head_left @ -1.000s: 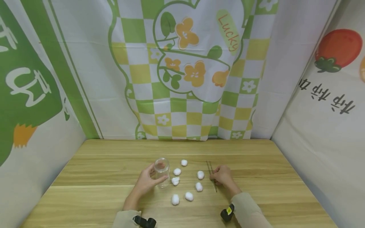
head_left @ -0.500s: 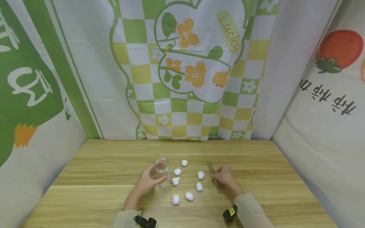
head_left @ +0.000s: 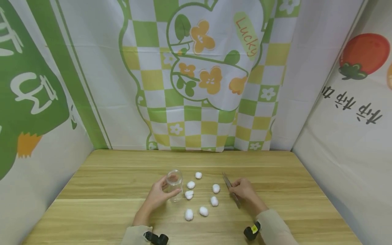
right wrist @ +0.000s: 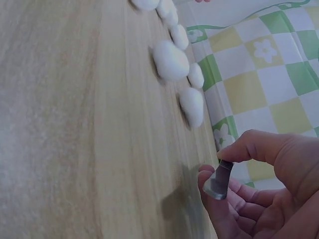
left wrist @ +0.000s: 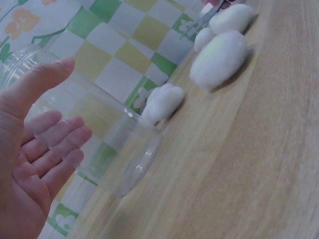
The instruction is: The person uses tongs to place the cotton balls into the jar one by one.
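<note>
My left hand (head_left: 156, 198) grips a clear, uncapped jar (head_left: 175, 194) that stands upright on the table, thumb on the near side and fingers behind it. Through its wall in the left wrist view, those fingers (left wrist: 55, 144) show, and I see no contents inside. Over on the right, my right hand (head_left: 245, 190) pinches metal tweezers (head_left: 226, 180) between thumb and fingers, tips pointing away from me. Their joined end (right wrist: 218, 183) sticks out toward the right wrist camera. Between the hands lie several white cotton balls (head_left: 203, 211), the nearest to the tweezers being one cotton ball (head_left: 216, 189).
The wooden table (head_left: 122, 177) ends at a checkered cloth (head_left: 196, 129) hung behind it. Printed fabric walls stand at the left (head_left: 39, 102) and right (head_left: 346, 143). A small black camera (head_left: 251, 232) sits on the right wrist, another (head_left: 157, 237) on the left.
My right hand has shifted slightly right and turned the tweezers, whose two prongs now look closer together, more like one flat strip. The left hand, jar and cotton balls keep their places.
</note>
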The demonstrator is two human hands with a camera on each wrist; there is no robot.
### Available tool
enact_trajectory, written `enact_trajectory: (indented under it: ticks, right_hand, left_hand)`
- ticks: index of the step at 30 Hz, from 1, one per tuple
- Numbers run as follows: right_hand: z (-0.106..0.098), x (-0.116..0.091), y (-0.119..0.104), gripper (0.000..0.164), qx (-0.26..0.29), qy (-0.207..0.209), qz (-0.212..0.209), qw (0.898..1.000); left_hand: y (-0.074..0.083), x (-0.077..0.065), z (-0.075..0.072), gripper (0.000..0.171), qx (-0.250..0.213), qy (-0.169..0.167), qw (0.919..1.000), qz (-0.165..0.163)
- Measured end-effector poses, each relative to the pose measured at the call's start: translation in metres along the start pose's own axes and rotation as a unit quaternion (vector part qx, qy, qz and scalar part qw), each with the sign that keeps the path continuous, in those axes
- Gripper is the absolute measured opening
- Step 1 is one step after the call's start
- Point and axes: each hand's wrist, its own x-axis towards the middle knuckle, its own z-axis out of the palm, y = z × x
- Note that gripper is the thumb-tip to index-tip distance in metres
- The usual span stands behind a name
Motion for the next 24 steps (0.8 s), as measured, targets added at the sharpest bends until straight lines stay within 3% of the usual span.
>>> enact_trajectory:
  ticks: [4,9,14,18,24]
  right_hand:
    - [0.000,-0.003,0.000,0.011,0.061,-0.024,-0.003,0.998]
    - [-0.003,-0.007,0.001,0.015,0.144,-0.074,-0.005,0.987]
    - [-0.008,-0.006,0.005,0.013,0.147,-0.118,-0.046,0.981]
    - [-0.014,-0.005,0.010,0.014,0.116,-0.148,-0.098,0.977]
    - [-0.017,-0.007,0.015,0.019,0.070,-0.141,-0.136,0.978]
  left_hand:
    - [0.000,0.000,0.001,0.056,-0.005,-0.001,1.0000,0.002]
    - [0.000,-0.001,0.000,0.055,-0.003,0.001,1.0000,0.003]
    - [0.000,0.000,0.000,0.054,-0.001,-0.001,1.0000,0.009]
    - [0.000,0.000,0.000,0.054,-0.002,-0.003,1.0000,0.009]
    - [-0.001,0.000,0.001,0.054,-0.004,-0.002,1.0000,0.004]
